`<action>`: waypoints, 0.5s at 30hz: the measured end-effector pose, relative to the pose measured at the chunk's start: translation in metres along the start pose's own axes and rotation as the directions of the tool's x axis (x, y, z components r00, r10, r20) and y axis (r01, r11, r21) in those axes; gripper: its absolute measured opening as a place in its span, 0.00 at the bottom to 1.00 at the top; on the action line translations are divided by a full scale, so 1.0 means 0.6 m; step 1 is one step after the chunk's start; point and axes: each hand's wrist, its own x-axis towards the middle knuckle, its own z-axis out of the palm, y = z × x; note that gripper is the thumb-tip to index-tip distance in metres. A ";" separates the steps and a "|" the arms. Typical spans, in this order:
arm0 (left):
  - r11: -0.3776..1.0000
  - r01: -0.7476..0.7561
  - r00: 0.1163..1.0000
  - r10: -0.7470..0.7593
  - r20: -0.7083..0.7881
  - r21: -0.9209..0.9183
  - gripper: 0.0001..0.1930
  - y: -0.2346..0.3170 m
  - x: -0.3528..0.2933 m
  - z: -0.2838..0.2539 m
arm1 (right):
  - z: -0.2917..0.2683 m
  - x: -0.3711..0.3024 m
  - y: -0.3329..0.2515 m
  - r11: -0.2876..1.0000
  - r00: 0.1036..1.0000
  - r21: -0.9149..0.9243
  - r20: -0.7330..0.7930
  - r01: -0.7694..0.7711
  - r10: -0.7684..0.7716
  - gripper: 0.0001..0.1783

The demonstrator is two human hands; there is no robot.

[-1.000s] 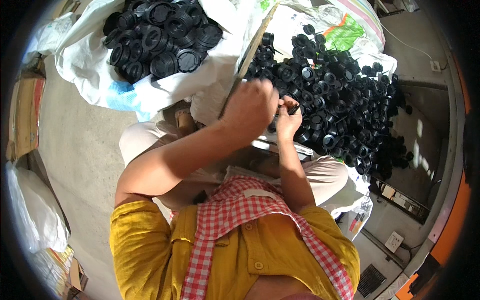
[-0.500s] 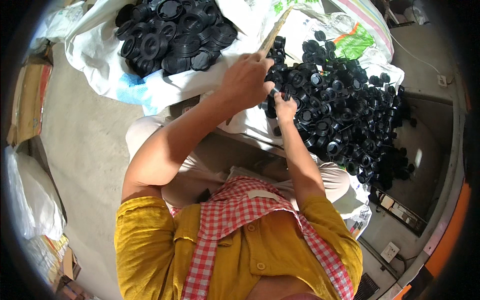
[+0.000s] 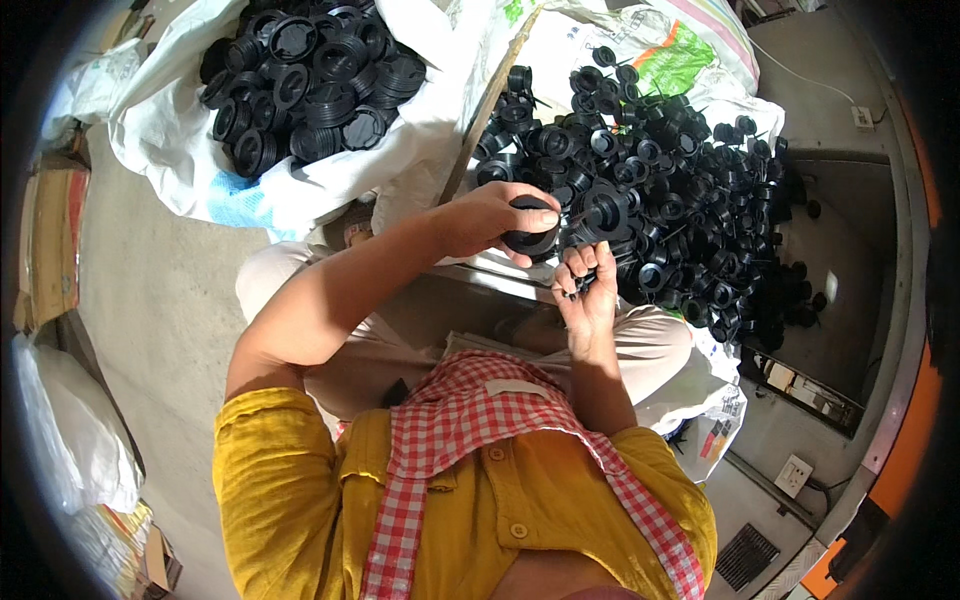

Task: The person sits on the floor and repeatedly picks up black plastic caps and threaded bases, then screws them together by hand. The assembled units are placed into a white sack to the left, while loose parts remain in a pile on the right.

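Black round piece [image 3: 528,228]: one disc or a short stack, could not tell which; gripped at the heap's near-left edge.
Left hand [image 3: 487,220]: fingers wrapped around the black round piece, thumb across its face. It had come down from over the wooden strip [image 3: 490,95] to the near side.
Right hand [image 3: 588,297]: lower than half a second earlier, drawn toward the lap; fingers curled over small black bits [image 3: 580,287], thumb and forefinger raised.
Flanged black piece [image 3: 612,200]: just above the right fingertips — pinched there or lying behind, could not tell.
Heap of black parts [image 3: 690,190]: loose, on white sheeting, right of the strip.
White sack [image 3: 165,150]: at the left, full of ribbed black rings [image 3: 340,65].
Meaning, as judged: the two hands had drawn apart, each with its own load — a pause between handlings, nothing yet set down.
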 end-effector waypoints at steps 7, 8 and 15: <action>0.930 0.121 0.993 -0.114 -0.041 0.347 0.21 -0.031 -0.009 -0.022 | 0.016 -0.023 -0.059 -0.269 0.739 -0.759 0.646 0.593 -0.190 0.22; 0.928 0.111 0.990 -0.135 0.042 0.357 0.21 -0.033 -0.011 -0.019 | 0.027 -0.014 -0.059 -0.239 0.692 -0.673 0.722 0.700 -0.009 0.21; 0.765 -0.177 0.972 0.035 0.234 0.619 0.22 -0.063 -0.006 -0.007 | 0.060 -0.021 -0.053 -0.162 0.646 -0.626 0.729 0.763 0.225 0.10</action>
